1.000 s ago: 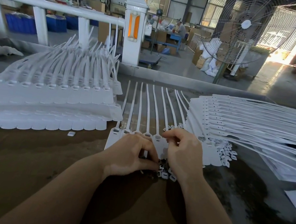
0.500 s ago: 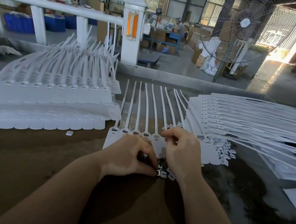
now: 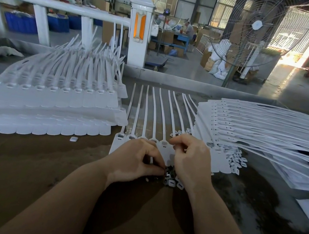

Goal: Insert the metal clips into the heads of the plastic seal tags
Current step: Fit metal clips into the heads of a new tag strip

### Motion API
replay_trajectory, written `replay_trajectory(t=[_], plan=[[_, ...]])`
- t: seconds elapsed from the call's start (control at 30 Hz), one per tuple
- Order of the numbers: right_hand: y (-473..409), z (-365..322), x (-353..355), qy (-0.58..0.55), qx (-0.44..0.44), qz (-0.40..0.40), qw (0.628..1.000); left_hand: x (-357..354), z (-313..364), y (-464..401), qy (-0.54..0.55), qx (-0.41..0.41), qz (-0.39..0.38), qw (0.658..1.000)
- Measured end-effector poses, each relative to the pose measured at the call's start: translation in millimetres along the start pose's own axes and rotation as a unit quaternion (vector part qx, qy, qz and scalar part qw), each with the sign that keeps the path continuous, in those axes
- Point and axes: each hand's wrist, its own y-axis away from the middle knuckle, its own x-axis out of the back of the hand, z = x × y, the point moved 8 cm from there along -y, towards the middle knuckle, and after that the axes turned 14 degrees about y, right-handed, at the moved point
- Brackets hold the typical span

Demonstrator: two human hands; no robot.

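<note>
One camera on the person's head

It looks forward and down, close over both hands, the left hand [image 3: 134,160] and the right hand [image 3: 189,158], on the brown table [image 3: 40,169]. Farther ahead it sees the big fan [image 3: 254,29].

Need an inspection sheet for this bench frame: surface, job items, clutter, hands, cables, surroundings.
Surface: brown bench, dark stains at right.
Job's things: tag strip under both hands; clip pile between the hands; tag stacks left and right.
Clutter: one loose white piece; small white pieces by the right stack.
Hands: left hand curled at the clips; right hand pinching at a tag head; contents hidden.
Cables: nothing seen.
Surroundings: fan, white railing, distant worker.
</note>
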Motion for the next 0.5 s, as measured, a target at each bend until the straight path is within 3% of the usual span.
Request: replay_trajectory(t=[0.5], plan=[[0.7,-1.9,2.8,0.001,0.004,0.012,1.000,-3.9,-1.8,-0.3,-0.004,0.024,-0.020,0.999]])
